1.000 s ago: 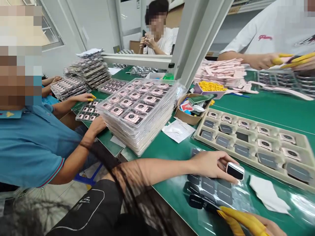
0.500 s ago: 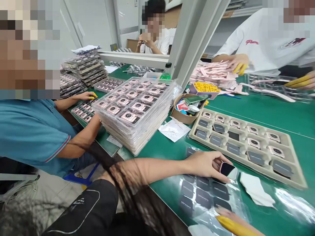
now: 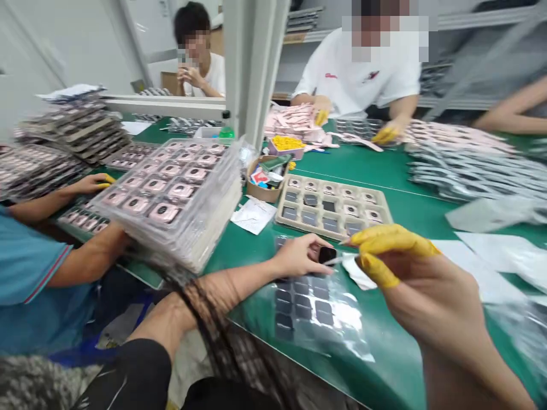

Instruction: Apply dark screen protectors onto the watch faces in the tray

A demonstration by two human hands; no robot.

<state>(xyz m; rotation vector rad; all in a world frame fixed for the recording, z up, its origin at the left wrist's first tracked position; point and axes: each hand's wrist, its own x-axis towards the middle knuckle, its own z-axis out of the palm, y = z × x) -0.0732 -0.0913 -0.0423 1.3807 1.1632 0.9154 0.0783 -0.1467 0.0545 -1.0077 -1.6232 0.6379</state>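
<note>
My left hand [image 3: 299, 256] grips a smartwatch body [image 3: 327, 255] by its edges, the dark screen facing up. Yellow finger cots cover the thumb and fingers of my right hand [image 3: 427, 285], which are pinched close to the watch. A thin pale strip [image 3: 337, 260], perhaps film, runs between those fingertips and the screen. Under my left hand lies a clear sheet [image 3: 352, 327] with rows of dark square pieces. Behind the hands, a beige compartment tray [image 3: 388, 212] holds watch bodies and dark squares. A crumpled white cloth [image 3: 358, 274] sits beside the watch, partly behind my right fingers.
A tall stack of clear trays [image 3: 213, 228] with watch bodies rises at left, near a co-worker's arm [image 3: 85, 256]. A small carton [image 3: 262, 192] and white paper [image 3: 254, 215] lie behind. Grey strap bundles [image 3: 474, 173] and plastic bags [image 3: 491, 213] are at right.
The view has swung right. My right hand has risen from the sheet to the watch, with a pale strip at its fingertips. My left hand still holds the watch.
</note>
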